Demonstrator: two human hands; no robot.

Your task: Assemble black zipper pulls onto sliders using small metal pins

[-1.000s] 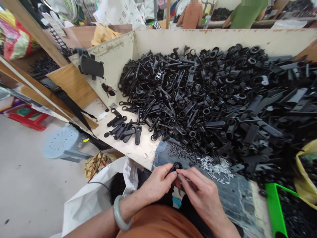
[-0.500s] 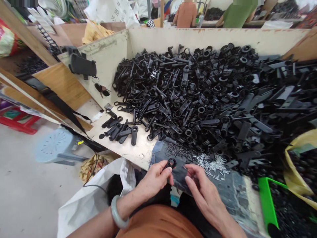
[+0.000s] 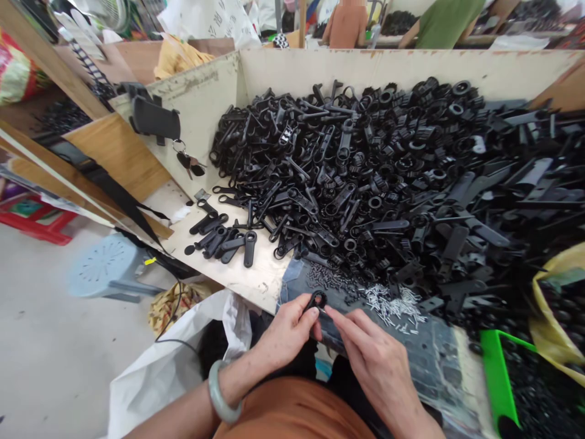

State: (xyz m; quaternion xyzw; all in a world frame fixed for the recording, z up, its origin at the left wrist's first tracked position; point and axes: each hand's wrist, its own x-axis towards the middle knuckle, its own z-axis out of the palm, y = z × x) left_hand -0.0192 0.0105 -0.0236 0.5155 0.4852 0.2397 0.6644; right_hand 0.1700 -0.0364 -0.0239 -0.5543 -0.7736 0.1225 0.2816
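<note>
My left hand [image 3: 292,326] is closed on a black plastic ring-ended part [image 3: 316,299], its ring sticking up past the thumb. Close against that part, on its right side, are the fingertips of my right hand [image 3: 365,341], pinched together. A tiny pale speck shows at those fingertips, too small to name. Just beyond my hands, small dark screws [image 3: 326,277] and a heap of silver pins [image 3: 395,305] lie on a dark mat [image 3: 429,347].
A large pile of black plastic parts [image 3: 320,164] fills the wooden-walled bench. Several finished-looking handles [image 3: 249,247] lie at its left. A green bin [image 3: 496,378] and a yellow bag [image 3: 553,292] stand right. Keys [image 3: 189,163] hang left; a blue stool [image 3: 105,262] stands below.
My right hand has moved left and its fingertips now meet the ring-ended part. My left hand keeps its hold on that part, almost unmoved.
</note>
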